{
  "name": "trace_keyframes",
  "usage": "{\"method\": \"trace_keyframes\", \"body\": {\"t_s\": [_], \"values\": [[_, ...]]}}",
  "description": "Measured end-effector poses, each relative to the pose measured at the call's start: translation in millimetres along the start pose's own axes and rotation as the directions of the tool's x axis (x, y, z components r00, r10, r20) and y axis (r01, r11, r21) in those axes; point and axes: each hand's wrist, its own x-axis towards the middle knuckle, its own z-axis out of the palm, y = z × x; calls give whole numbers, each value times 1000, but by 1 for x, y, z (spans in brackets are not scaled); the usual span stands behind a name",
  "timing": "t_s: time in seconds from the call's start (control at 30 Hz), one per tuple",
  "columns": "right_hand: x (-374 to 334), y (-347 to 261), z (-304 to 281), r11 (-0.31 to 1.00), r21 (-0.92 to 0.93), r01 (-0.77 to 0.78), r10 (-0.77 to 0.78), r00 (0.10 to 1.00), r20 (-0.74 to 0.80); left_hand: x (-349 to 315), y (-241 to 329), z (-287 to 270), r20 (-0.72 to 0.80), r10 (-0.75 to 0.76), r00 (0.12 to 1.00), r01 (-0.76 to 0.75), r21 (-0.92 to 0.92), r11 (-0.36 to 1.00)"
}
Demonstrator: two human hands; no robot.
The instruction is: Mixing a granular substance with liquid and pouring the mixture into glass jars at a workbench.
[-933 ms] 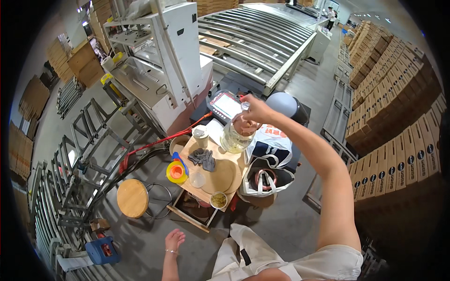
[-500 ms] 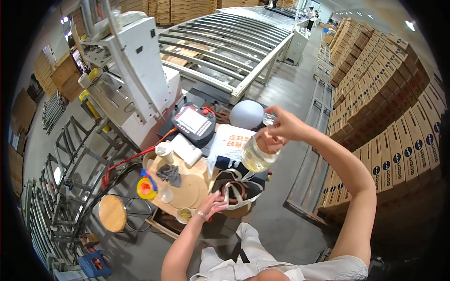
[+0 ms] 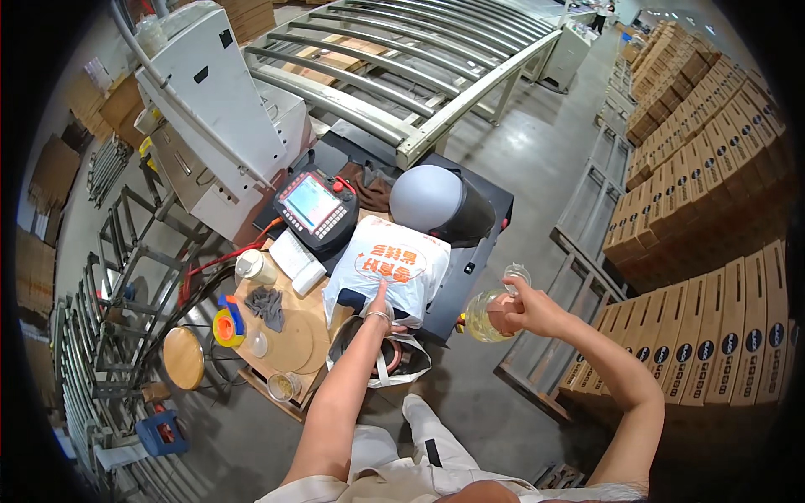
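Note:
Off the right edge of the dark cabinet, my right hand (image 3: 537, 309) grips a clear drinking bottle (image 3: 485, 322) of pale yellow liquid near its top. The bottle lies tilted in the air, and its clear lid (image 3: 517, 272) stands up by my fingers. My left hand (image 3: 382, 312) reaches over a fabric tote bag (image 3: 408, 375) to the near side of a white plastic bag (image 3: 428, 261) with orange print. Its fingers are stretched and apart, against the plastic. Something dark blue (image 3: 351, 299) shows at the plastic bag's near left corner.
A grey helmet (image 3: 426, 199) and a teach pendant (image 3: 314, 204) rest behind the bag. The wooden board (image 3: 283, 323) at left carries a grey cloth (image 3: 267, 308), tape and small tubs. A round stool (image 3: 183, 358) stands left; a roller conveyor (image 3: 369, 105) lies beyond. Stacked cartons (image 3: 696, 360) line the right.
My left hand has gone from the tote's rim forward to the plastic bag. My right hand has brought the bottle lower and away from the bags, tipping it sideways. The view has shifted.

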Motion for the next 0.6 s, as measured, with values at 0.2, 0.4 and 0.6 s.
{"method": "trace_keyframes", "body": {"t_s": [0.2, 0.4, 0.6], "values": [[16, 34, -5, 999, 36, 9, -9, 1000, -1, -1, -2, -6, -132, 186, 974, -157, 205, 966], [33, 39, -1, 999, 47, 20, -21, 999, 24, 15, -9, -18, -130, 365, 922, -345, 156, 926], [42, 42, 2, 998, 52, 44, -45, 999, 10, 14, -14, -20, -15, 543, 840, -542, 41, 839]]}}
